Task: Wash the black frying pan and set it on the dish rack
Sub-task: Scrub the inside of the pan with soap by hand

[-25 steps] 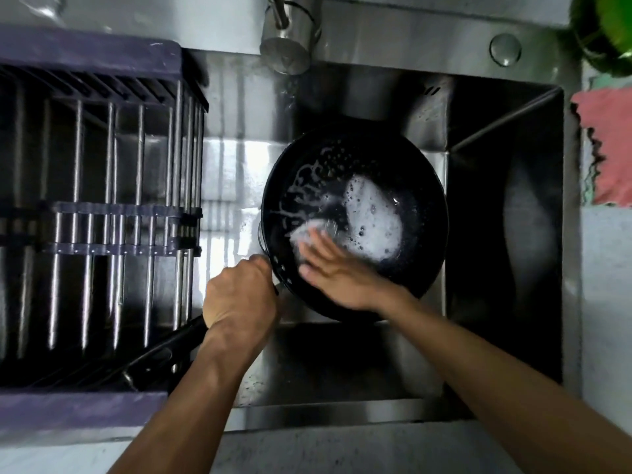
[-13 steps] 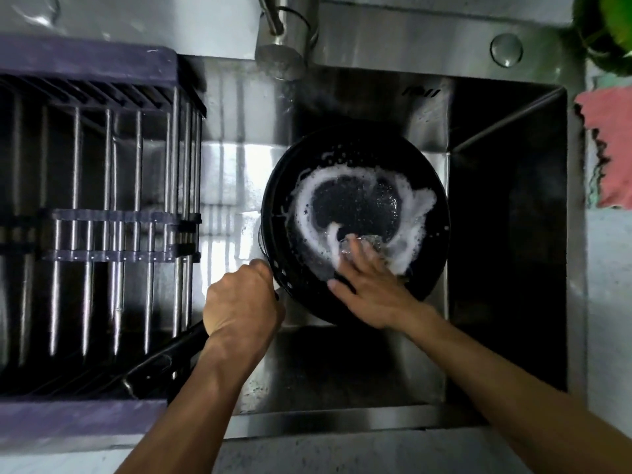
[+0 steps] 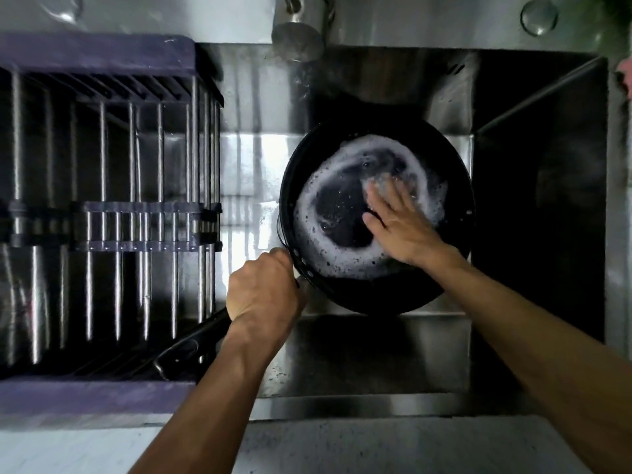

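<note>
The black frying pan (image 3: 342, 217) sits over the steel sink (image 3: 376, 354), its inside ringed with white soap foam. My left hand (image 3: 263, 289) grips the pan's black handle (image 3: 191, 347) close to the rim, at the pan's lower left. My right hand (image 3: 400, 224) lies flat inside the pan on its right side, fingers spread and pressing a foamy scrubber (image 3: 376, 183) against the bottom. The scrubber is mostly hidden under my fingertips. The dish rack (image 3: 102, 213), purple-framed with metal bars, stands to the left of the sink.
The tap spout (image 3: 297, 35) hangs above the sink's far edge, just beyond the pan. A deeper dark part of the basin (image 3: 547, 186) lies to the right. A pale counter edge (image 3: 342, 446) runs along the front.
My right hand has swept the scrubber round the pan, from lower left through the bottom to the upper right, spreading foam into a ring. The left hand's hold on the handle is unchanged.
</note>
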{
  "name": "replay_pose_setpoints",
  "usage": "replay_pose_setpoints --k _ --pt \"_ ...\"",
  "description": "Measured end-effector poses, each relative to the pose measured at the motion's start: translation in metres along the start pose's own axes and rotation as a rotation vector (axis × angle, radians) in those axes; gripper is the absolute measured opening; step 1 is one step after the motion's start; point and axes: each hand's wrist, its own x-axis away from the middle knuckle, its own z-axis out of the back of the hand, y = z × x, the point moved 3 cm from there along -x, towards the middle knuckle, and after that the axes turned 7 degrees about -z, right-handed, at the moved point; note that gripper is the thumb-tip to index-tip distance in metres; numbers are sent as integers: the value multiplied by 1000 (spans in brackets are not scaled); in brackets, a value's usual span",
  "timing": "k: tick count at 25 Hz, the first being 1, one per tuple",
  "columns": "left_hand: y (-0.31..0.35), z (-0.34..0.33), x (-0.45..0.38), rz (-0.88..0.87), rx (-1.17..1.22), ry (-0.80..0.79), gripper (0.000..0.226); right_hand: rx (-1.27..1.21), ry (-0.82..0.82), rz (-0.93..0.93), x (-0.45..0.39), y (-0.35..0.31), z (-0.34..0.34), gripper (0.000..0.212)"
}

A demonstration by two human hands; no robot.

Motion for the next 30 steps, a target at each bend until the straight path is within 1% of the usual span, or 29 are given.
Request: replay_pose_setpoints --k 1,2,3,4,5,6,7,8,9,10,11,12,13,14,15,16,17,18,19,20,22,23,24,25,26,27,28,29,30 --pt "-1 0 1 2 1 5 27 69 -15 29 8 1 -10 61" --pt "1 0 1 3 2 6 25 131 -33 132 18 -11 -27 62" --pt "2 -1 0 5 6 6 24 126 -47 234 19 -27 -33 61" --pt "2 -2 0 4 13 5 23 84 -44 257 9 -33 -26 59" --pt "1 -3 -1 9 16 3 24 0 -10 188 -3 -27 -13 59" --pt "-1 -2 0 14 13 -1 25 -16 16 76 -6 -14 -3 60" --pt "0 0 1 7 14 0 27 5 12 10 4 1 -2 62" --pt "1 2 1 -1 16 4 28 35 -8 1 18 9 -11 62" --pt "2 2 2 -5 10 -1 28 74 -31 91 31 0 -26 61" --pt "2 1 2 -10 3 -8 28 64 -31 208 32 -11 -34 57" --pt "3 -1 2 -12 4 -9 28 23 -25 272 22 -17 -29 55" --pt "3 -1 1 -9 11 -5 28 -16 -31 212 7 -13 -16 55" --pt "1 0 0 0 13 0 28 -30 -7 98 -4 -2 -3 57" --pt "1 1 0 -2 8 -3 28 26 6 16 -2 10 1 59" --pt "2 2 0 -9 8 -1 29 76 1 -4 8 17 -6 61" --pt "3 3 1 -13 9 3 29 115 -21 54 19 13 -25 61" --pt "3 2 0 -12 7 2 28 126 -49 191 27 -6 -42 60" --pt "3 0 0 -6 5 0 28 61 -47 293 24 -21 -44 58" --pt "2 -1 0 2 10 3 27 -36 -36 288 9 -24 -33 57" --pt "1 -1 0 9 15 8 27 -87 -11 179 -3 -12 -17 57" --pt "2 -1 0 4 5 -2 27 6 33 -23 3 23 -6 60" --pt "1 0 0 6 -7 -11 27 53 26 -26 17 26 -16 61" --pt "2 -1 -1 8 -13 -17 28 37 -1 60 30 8 -34 60" --pt "3 -2 -2 10 -14 -20 28 -125 -31 275 34 -25 -49 59" --pt "2 -3 -2 15 -15 -24 28 -418 -83 440 30 -65 -47 58" --pt "1 -4 -3 18 -16 -26 29 -754 -94 416 14 -96 -28 59" --pt "1 -5 -3 20 -15 -26 30 -976 -13 316 -4 -113 -7 60" --pt "2 -5 -2 17 -13 -21 31 -1083 78 218 -14 -120 5 59" --pt "2 -4 -3 7 -16 -17 31 -1081 110 149 -14 -122 2 57"
